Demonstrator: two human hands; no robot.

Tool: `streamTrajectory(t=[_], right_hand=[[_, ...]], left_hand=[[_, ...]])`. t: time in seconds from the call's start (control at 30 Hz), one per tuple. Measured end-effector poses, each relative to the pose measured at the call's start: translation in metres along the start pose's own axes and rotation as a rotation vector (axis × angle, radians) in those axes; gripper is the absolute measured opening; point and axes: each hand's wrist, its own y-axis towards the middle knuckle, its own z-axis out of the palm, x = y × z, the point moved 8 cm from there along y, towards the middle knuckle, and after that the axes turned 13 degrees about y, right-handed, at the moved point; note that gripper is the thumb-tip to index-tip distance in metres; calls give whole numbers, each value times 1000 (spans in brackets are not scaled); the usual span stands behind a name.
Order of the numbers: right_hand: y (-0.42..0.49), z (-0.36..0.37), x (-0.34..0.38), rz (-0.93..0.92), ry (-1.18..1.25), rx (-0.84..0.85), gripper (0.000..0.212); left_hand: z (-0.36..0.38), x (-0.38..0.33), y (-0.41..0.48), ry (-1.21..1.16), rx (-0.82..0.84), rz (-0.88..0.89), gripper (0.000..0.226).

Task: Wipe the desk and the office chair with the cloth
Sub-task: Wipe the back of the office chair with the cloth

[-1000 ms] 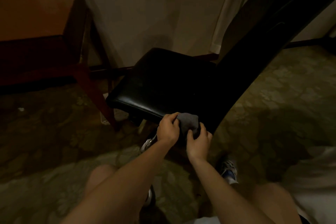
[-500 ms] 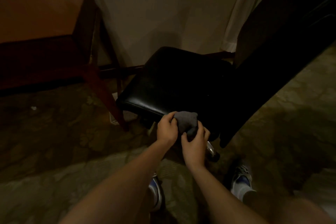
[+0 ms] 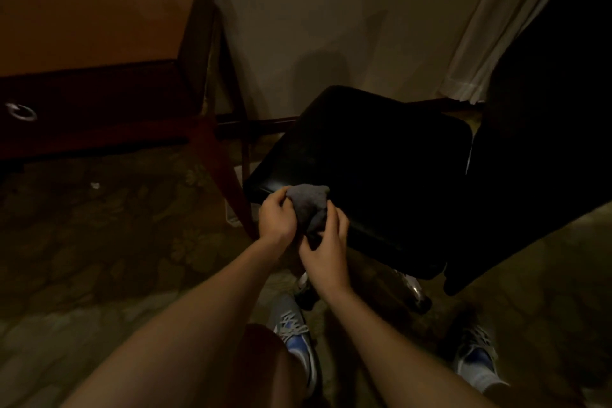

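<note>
The grey cloth is bunched into a wad at the near left corner of the chair, touching the front edge of its black seat. Both hands are together on the cloth. The left hand grips its left side with curled fingers. The right hand pinches its lower folds from the near side, and the two hands almost touch.

The chair's dark back rises at the far right of the seat. A chrome base leg shows under the chair's near edge.

The wooden desk stands left of the chair, with one slanted leg just beside the seat's left corner. Its drawer carries a metal ring pull. A pale curtain hangs behind the chair.

Two blue and grey shoes stand on patterned carpet in front of the chair. A white mark on the left shoe is too blurred to read.
</note>
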Motion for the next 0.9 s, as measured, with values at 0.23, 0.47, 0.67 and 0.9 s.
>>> streamTrajectory(t=[0.23, 0.47, 0.67, 0.9], right_hand=[[33, 40, 34, -153, -227, 154, 92], [44, 34, 24, -182, -616, 82, 78], [35, 15, 15, -226, -610, 75, 75], [21, -7, 9, -183, -632, 95, 83]], left_hand=[[-41, -2, 31, 24, -109, -4, 32], [-30, -13, 30, 305, -146, 8, 31], [-18, -19, 21, 388, -126, 98, 31], [-10, -20, 0, 399, -94, 117, 32]])
